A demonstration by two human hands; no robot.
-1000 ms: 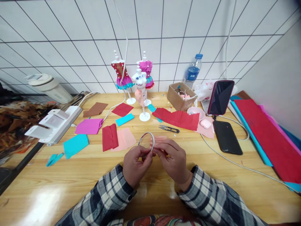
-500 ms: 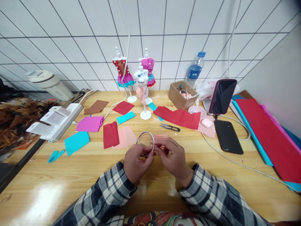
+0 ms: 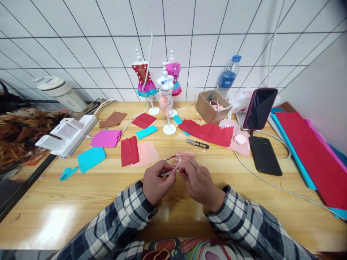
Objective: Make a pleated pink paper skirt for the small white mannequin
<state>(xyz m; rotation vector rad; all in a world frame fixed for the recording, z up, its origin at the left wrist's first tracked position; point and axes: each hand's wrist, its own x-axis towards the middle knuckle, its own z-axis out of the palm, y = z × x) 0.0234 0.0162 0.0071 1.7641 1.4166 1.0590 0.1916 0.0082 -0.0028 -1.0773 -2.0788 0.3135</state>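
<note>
My left hand (image 3: pixel 159 180) is closed round a thin pale ring (image 3: pixel 179 161) that looks like a narrow roll of tape. My right hand (image 3: pixel 199 184) is beside it, thumb and fingers pinched together close to the ring's edge. What those fingertips hold, if anything, is too small to make out. Just beyond my hands lies a pleated pink strip (image 3: pixel 186 155), partly hidden by my right fingers. Black thread snips (image 3: pixel 197 144) rest behind that strip. A flat pink piece (image 3: pixel 148 152) and a folded dark red piece (image 3: pixel 129 151) lie to the left.
Several small white dress forms (image 3: pixel 169 129) in crepe-like outfits stand near the tiled wall. A cardboard box (image 3: pixel 210 108), a water bottle (image 3: pixel 228 76) and a long red strip (image 3: pixel 207 133) are at the back right. A black phone (image 3: pixel 265 155) and cables lie right; a power strip (image 3: pixel 73 135) is left.
The ring has tipped over from upright to a flatter tilt in my left hand. My right fingers have curled in closer, and more of the pleated pink strip shows. The view has shifted slightly.
</note>
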